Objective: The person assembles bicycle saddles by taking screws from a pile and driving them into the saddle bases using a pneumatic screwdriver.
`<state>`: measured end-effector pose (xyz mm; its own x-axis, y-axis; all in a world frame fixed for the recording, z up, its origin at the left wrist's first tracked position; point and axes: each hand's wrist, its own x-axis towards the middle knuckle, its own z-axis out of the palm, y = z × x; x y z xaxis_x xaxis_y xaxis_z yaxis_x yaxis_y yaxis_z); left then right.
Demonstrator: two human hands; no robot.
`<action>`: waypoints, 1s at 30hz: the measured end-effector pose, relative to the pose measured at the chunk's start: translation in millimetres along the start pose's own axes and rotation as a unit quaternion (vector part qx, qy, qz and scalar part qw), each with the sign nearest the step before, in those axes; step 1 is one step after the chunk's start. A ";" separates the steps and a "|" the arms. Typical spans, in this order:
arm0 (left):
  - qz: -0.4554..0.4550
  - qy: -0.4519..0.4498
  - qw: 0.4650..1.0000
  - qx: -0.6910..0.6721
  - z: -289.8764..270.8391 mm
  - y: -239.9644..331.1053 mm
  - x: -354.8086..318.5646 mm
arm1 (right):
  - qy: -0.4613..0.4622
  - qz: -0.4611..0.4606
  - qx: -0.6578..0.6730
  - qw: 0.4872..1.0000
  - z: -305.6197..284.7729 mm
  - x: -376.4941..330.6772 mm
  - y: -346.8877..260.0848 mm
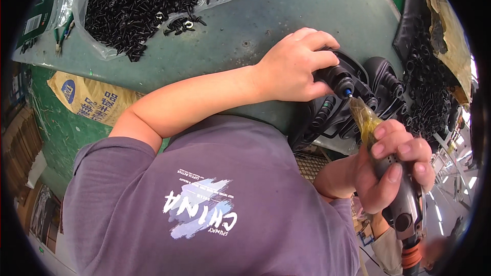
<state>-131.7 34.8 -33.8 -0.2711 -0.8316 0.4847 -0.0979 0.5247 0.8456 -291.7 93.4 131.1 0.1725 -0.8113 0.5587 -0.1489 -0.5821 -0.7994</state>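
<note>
A person in a grey-purple T-shirt is standing at a green worktop [225,46], and from here I am looking down on both hands. The left hand [296,64] is gripping a black plastic part [341,79], thumb on the near side and fingers curling over the far side. The part is lying at the worktop's edge, right of that hand's palm, among other black pieces [386,79]. The right hand [394,166] is closing around a grey driver [406,212], whose long axis is slanting from lower right to upper left. Its narrow front is pointing at a small blue spot [349,92] on the part; I cannot tell whether they are touching. The left hand is sitting nearer the part, the right farther back along the driver. Black screws [138,7] are lying heaped at upper left.
</note>
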 end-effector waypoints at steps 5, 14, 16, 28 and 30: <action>-0.001 0.002 1.000 0.001 -1.9 0.5 0.4 | -0.023 -0.007 0.012 1.000 -5.1 0.8 -8.6; 0.002 -0.003 1.000 -0.003 0.4 -0.4 1.4 | 0.009 -0.010 -0.045 0.999 9.2 -11.2 15.1; -0.004 0.001 1.000 -0.008 -2.7 -2.4 -0.2 | 0.032 -0.038 -0.014 0.999 10.7 -18.6 22.3; 0.005 0.007 0.998 -0.055 0.9 -8.1 -5.5 | 0.056 -0.064 -0.015 0.996 14.3 -27.2 32.2; 0.011 0.003 0.998 -0.055 0.2 -10.3 -2.2 | 0.051 -0.059 -0.019 0.997 19.8 -24.8 36.1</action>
<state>-130.3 31.2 -43.7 -0.2659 -0.8212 0.5050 0.0143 0.5204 0.8538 -282.1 93.6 84.0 0.0913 -0.7366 0.6701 -0.1710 -0.6745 -0.7182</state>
